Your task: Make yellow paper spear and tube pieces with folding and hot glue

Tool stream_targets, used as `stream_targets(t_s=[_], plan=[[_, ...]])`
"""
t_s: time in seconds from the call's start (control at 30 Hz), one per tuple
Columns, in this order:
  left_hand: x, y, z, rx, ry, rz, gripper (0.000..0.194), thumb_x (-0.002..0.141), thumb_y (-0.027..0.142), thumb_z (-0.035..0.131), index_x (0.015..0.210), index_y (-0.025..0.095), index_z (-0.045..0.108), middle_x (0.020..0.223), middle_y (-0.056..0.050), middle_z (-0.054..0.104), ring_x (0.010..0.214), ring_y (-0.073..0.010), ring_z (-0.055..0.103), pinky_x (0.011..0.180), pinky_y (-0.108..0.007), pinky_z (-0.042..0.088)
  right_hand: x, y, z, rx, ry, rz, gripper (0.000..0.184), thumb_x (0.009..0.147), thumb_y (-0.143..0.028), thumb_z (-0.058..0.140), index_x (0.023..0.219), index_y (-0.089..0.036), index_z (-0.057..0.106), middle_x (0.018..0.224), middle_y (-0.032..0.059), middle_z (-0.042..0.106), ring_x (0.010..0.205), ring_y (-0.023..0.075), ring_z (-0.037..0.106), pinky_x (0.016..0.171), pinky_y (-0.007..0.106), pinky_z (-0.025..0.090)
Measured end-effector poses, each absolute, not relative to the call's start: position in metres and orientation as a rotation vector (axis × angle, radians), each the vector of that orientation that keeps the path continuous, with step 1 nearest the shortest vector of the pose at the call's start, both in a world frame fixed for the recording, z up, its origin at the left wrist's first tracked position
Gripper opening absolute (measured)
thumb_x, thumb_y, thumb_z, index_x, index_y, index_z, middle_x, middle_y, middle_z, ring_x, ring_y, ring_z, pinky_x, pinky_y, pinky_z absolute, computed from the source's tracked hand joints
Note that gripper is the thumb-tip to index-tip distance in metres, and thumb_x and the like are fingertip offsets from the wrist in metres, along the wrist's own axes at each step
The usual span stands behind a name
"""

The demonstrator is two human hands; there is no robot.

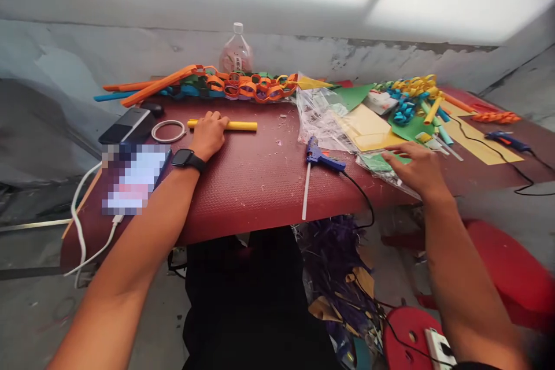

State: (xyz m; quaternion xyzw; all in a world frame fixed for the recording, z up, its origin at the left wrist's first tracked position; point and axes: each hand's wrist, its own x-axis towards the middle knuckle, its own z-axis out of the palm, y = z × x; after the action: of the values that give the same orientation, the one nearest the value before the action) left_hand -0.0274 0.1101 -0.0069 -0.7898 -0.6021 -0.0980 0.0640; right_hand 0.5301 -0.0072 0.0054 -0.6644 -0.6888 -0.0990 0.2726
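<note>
My left hand [210, 134], with a dark watch on the wrist, lies on the table with its fingers curled over a rolled yellow paper tube [243, 126]. The tube lies flat, its two ends showing on either side of the hand. Farther right, my right hand [418, 169] is open, fingers extended over the edge of some green paper and clear plastic wrap [377, 163]; whether it touches them I cannot tell. Between the hands rests a blue glue gun [323, 159] with a white glue stick [306, 191] reaching toward the table's front edge.
Paper chains [255, 88] and a plastic bottle [236, 53] stand along the back. A phone [139, 176] with a white cable and a ring [168, 132] lie at left. Curled paper strips [411, 92], yellow sheets [368, 127] and another glue gun [507, 141] are at right. A red stool [403, 329] stands below.
</note>
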Motion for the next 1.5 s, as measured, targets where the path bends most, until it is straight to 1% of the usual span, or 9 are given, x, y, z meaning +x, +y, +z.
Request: stream_targets(t_s=[0.1,0.27,0.4,0.53,0.63,0.87,1.03,1.23,1.5], plan=[[-0.028,0.11,-0.007,-2.381,-1.82,-0.273,0.052,0.11,0.013,0.034,0.143,0.016,0.074,0.14,-0.021,0.071,0.135,-0.0394,0.061,0.107,-0.051,0.055,0.53,0.0,-0.005,-1.805,-2.014,-0.223,0.041,0.097,-0.049,0.059,0.107,-0.016,0.081,0.123,0.0264,0.083,0.123,0.043,0.075,0.112,0.058,0.056],[-0.028,0.109,-0.006,-2.382,-1.822,-0.292,0.052,0.11,0.015,0.035,0.145,0.015,0.073,0.141,-0.022,0.071,0.134,-0.0403,0.062,0.109,-0.054,0.056,0.524,0.022,-0.015,-1.807,-2.076,-0.176,0.035,0.099,-0.045,0.06,0.104,-0.019,0.082,0.124,0.0242,0.082,0.121,0.0426,0.072,0.113,0.057,0.053],[-0.028,0.109,-0.007,-2.384,-1.835,-0.315,0.054,0.109,0.017,0.035,0.146,0.017,0.074,0.141,-0.022,0.071,0.134,-0.0407,0.062,0.11,-0.055,0.055,0.524,0.03,-0.018,-1.825,-2.009,-0.205,0.028,0.098,-0.044,0.066,0.102,-0.02,0.081,0.122,0.023,0.082,0.12,0.0405,0.071,0.11,0.055,0.054],[-0.028,0.111,-0.009,-2.397,-1.833,-0.356,0.054,0.108,0.019,0.035,0.145,0.018,0.074,0.141,-0.023,0.071,0.133,-0.0423,0.061,0.111,-0.058,0.054,0.525,0.029,-0.017,-1.807,-1.989,-0.158,0.029,0.1,-0.047,0.065,0.086,-0.024,0.077,0.101,0.0151,0.083,0.101,0.0319,0.077,0.096,0.044,0.057],[-0.028,0.111,-0.009,-2.398,-1.845,-0.375,0.053,0.107,0.018,0.036,0.143,0.019,0.075,0.141,-0.023,0.07,0.134,-0.0431,0.06,0.111,-0.059,0.054,0.523,0.026,-0.018,-1.829,-1.981,-0.156,0.029,0.098,-0.043,0.063,0.082,-0.024,0.078,0.095,0.0133,0.081,0.093,0.0314,0.078,0.092,0.045,0.057],[-0.027,0.107,-0.006,-2.403,-1.861,-0.382,0.054,0.108,0.018,0.035,0.143,0.018,0.075,0.141,-0.023,0.07,0.133,-0.042,0.059,0.111,-0.058,0.053,0.515,0.024,-0.025,-1.824,-1.974,-0.201,0.03,0.099,-0.04,0.06,0.1,-0.023,0.085,0.11,0.0156,0.081,0.107,0.0353,0.076,0.098,0.048,0.057],[-0.027,0.106,-0.005,-2.386,-1.864,-0.363,0.052,0.108,0.018,0.036,0.143,0.018,0.075,0.142,-0.022,0.07,0.134,-0.0405,0.06,0.111,-0.055,0.054,0.516,0.026,-0.025,-1.886,-1.891,-0.288,0.022,0.097,-0.038,0.063,0.09,-0.023,0.078,0.103,0.0144,0.08,0.095,0.0323,0.073,0.092,0.047,0.056],[-0.027,0.107,-0.006,-2.377,-1.867,-0.349,0.052,0.109,0.018,0.036,0.143,0.021,0.074,0.142,-0.02,0.071,0.134,-0.0392,0.061,0.11,-0.053,0.055,0.516,0.029,-0.025,-1.878,-1.96,-0.2,0.029,0.1,-0.045,0.065,0.104,-0.022,0.081,0.113,0.0161,0.079,0.092,0.031,0.072,0.085,0.044,0.055],[-0.027,0.106,-0.005,-2.38,-1.856,-0.358,0.053,0.109,0.017,0.035,0.145,0.015,0.075,0.141,-0.021,0.072,0.135,-0.0398,0.061,0.112,-0.052,0.054,0.509,0.034,-0.025,-1.917,-1.924,-0.366,0.029,0.106,-0.035,0.053,0.107,-0.021,0.078,0.115,0.0169,0.078,0.092,0.029,0.07,0.085,0.042,0.051]])
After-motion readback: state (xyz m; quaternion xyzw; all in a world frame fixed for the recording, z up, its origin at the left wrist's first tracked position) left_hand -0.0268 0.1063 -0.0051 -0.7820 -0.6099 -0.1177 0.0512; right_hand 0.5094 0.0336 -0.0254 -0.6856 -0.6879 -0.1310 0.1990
